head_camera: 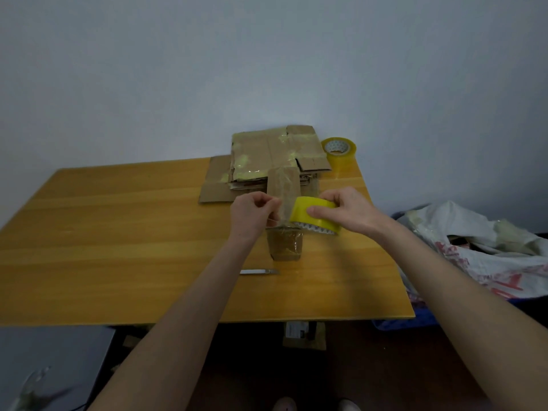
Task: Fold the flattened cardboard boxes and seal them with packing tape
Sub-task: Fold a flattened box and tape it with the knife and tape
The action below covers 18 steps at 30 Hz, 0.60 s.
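The right hand [347,212] grips the tape roll [299,213], thumb on its yellow face. The left hand [252,215] pinches the loose tape end [286,206] just beside it. Both are above the small box [285,247], whose long axis runs away from the person; its contents are hidden. Flat boxes [267,152] lie behind it, a cutter [258,272] before it.

wall [267,54]: plain pale blue-grey | table [103,247]: orange-yellow wood-grain top, far edge at wall | floor [370,366]: dark reddish-brown | lower left: flat grey surface [53,351] | right of table: crumpled white woven sack [489,247], red print | light: dim, even
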Each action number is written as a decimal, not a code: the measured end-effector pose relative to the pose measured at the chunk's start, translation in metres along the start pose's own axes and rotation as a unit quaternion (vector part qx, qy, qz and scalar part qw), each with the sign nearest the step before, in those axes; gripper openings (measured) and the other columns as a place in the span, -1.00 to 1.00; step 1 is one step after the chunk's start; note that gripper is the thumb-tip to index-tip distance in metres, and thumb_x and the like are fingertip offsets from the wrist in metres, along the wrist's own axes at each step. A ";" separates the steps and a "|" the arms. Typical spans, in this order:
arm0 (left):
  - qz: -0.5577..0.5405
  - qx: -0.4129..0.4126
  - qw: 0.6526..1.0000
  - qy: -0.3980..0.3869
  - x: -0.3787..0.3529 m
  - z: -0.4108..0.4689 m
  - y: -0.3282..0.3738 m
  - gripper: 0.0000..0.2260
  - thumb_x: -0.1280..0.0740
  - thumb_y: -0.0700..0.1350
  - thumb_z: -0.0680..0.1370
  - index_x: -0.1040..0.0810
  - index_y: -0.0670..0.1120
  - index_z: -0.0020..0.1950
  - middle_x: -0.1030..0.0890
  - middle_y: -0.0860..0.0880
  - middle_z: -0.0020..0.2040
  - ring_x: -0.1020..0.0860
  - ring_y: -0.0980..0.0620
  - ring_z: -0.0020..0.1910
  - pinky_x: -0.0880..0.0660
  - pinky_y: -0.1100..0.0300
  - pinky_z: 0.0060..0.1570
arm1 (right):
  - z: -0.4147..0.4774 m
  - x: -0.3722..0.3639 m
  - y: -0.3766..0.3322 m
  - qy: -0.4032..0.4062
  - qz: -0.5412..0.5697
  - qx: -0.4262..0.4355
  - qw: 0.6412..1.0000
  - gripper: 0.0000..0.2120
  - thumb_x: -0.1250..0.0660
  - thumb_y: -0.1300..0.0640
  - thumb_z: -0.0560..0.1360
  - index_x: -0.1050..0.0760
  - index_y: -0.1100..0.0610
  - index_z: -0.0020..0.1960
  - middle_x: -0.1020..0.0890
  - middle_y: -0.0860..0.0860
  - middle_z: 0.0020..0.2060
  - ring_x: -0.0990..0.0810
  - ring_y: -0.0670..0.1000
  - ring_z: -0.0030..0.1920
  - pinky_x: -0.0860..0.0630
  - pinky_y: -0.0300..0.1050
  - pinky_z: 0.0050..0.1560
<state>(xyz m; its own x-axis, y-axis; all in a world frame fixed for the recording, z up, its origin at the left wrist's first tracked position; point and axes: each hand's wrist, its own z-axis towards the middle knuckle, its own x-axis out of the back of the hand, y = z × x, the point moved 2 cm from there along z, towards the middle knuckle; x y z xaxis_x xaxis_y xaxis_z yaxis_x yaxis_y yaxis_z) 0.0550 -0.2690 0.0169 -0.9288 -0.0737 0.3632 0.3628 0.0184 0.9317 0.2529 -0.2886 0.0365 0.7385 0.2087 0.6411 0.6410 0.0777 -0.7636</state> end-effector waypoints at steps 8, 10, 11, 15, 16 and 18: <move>-0.041 0.020 0.999 0.010 0.016 -0.008 -0.011 -0.88 -0.38 -0.25 0.52 -0.60 -0.12 -0.22 -0.59 -0.06 -0.35 -0.56 0.11 -0.38 -0.57 0.25 -0.31 | -0.007 0.006 0.002 -0.065 -0.023 0.000 0.998 -0.77 -0.38 0.00 0.51 -0.61 0.18 -0.11 -0.57 0.03 -0.27 -0.50 -0.02 -0.23 -0.38 -0.08 -0.19; -0.031 0.015 0.999 0.010 0.016 -0.012 -0.012 -0.88 -0.38 -0.24 0.52 -0.59 -0.12 -0.22 -0.58 -0.04 -0.36 -0.55 0.14 -0.39 -0.55 0.28 -0.32 | -0.013 0.008 0.005 -0.077 0.027 -0.002 0.997 -0.78 -0.39 0.05 0.51 -0.63 0.20 0.01 -0.64 0.08 -0.14 -0.54 -0.02 -0.14 -0.44 -0.09 -0.08; -0.023 0.011 1.000 0.013 0.016 -0.013 -0.013 -0.88 -0.37 -0.23 0.53 -0.59 -0.12 -0.21 -0.58 -0.04 -0.36 -0.54 0.14 -0.40 -0.55 0.28 -0.32 | -0.016 0.008 0.006 -0.071 0.037 0.001 0.997 -0.79 -0.39 0.06 0.50 -0.64 0.19 0.00 -0.64 0.09 -0.14 -0.54 -0.01 -0.13 -0.45 -0.07 -0.07; 0.009 0.008 1.000 0.019 0.008 -0.021 -0.019 -0.86 -0.34 -0.21 0.55 -0.55 -0.09 -0.21 -0.57 -0.06 -0.35 -0.52 0.10 -0.40 -0.55 0.27 -0.34 | -0.016 0.005 0.009 -0.033 -0.041 0.008 0.999 -0.76 -0.40 -0.04 0.48 -0.54 0.07 -0.28 -0.52 0.00 -0.37 -0.46 -0.03 -0.30 -0.36 -0.09 -0.24; 0.013 0.010 1.000 0.025 0.007 -0.023 -0.021 -0.85 -0.34 -0.20 0.56 -0.54 -0.06 -0.21 -0.57 -0.05 -0.34 -0.53 0.09 -0.39 -0.54 0.27 -0.34 | -0.016 0.004 0.006 -0.024 -0.078 0.010 0.997 -0.73 -0.39 -0.08 0.48 -0.47 0.00 -0.33 -0.49 -0.03 -0.40 -0.46 -0.04 -0.32 -0.34 -0.09 -0.27; 0.016 0.014 0.999 0.041 0.008 -0.026 -0.025 -0.85 -0.33 -0.19 0.56 -0.53 -0.05 -0.21 -0.55 -0.03 -0.33 -0.51 0.09 -0.38 -0.53 0.30 -0.36 | -0.016 0.002 0.005 -0.012 -0.153 0.016 0.988 -0.70 -0.35 -0.17 0.48 -0.40 -0.05 -0.33 -0.50 -0.07 -0.38 -0.48 -0.02 -0.29 -0.33 -0.12 -0.31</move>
<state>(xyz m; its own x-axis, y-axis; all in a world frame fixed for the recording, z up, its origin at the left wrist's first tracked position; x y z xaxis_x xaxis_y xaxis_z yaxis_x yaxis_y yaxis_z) 0.0406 -0.2959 -0.0036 -0.9069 -0.1531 0.3927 0.3897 0.0502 0.9196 0.2604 -0.3036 0.0351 0.5065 0.1930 0.8404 0.8260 0.1711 -0.5371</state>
